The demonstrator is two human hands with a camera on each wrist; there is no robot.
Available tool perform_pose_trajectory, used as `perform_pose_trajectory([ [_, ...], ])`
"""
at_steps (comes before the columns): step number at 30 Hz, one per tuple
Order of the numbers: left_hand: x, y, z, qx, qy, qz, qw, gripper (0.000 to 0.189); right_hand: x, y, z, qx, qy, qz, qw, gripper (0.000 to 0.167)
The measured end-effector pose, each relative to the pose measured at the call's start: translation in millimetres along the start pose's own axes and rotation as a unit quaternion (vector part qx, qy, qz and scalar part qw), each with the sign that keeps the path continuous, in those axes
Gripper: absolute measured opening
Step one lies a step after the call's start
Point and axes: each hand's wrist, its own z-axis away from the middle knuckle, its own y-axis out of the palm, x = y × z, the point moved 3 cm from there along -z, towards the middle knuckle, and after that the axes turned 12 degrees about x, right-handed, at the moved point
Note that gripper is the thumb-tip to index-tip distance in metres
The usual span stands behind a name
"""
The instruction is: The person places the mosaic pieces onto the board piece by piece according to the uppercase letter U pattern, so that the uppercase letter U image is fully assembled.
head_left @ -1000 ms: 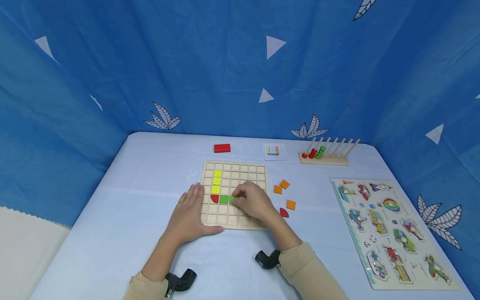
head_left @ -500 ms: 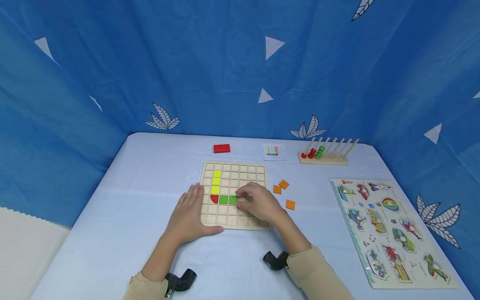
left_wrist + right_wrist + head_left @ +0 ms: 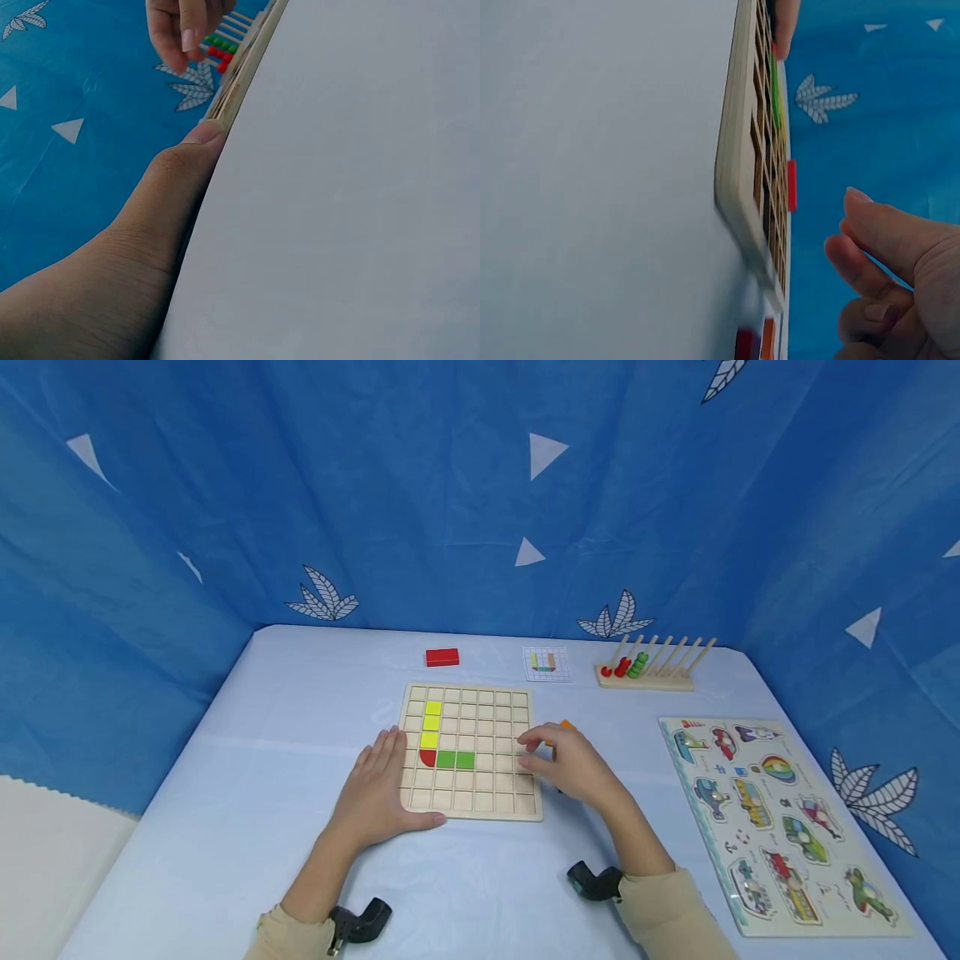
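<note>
A wooden grid board (image 3: 495, 793) lies on the table. Three yellow squares (image 3: 431, 723) form a column on it, above a red quarter-round piece (image 3: 427, 758). Two green squares (image 3: 456, 761) continue the row to the right. My left hand (image 3: 375, 797) rests with straight fingers along the board's left edge, its thumb at the front edge. Over the right edge hovers my right hand (image 3: 570, 766), thumb and forefinger apart and nothing between them. An orange square (image 3: 568, 725) peeks out behind it; the other loose pieces are mostly hidden. The right wrist view shows a dark red piece (image 3: 746, 343) near the board's corner.
Behind the board are a red block (image 3: 442, 657) and a pattern card (image 3: 546, 664). A bead-and-peg stand (image 3: 647, 683) occupies the back right. A vehicle picture puzzle (image 3: 772, 827) lies on the right. Blue cloth (image 3: 450, 510) hangs behind the table.
My right hand has let go of the second green square and moved right, off the grid's middle to its right edge. The left hand has stayed in place.
</note>
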Motion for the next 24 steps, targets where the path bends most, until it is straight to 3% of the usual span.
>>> perform_pose_trajectory([
  [12, 0.8, 0.7, 0.3, -0.008, 0.003, -0.002, 1.0, 0.141, -33.8, -16.1, 22.7, -0.019, 0.031, 0.003, 0.9994, 0.026],
  [24, 0.3, 0.5, -0.3, -0.006, 0.004, -0.006, 1.0, 0.14, -45.6, -15.8, 31.2, -0.013, 0.05, 0.006, 0.9986, 0.024],
])
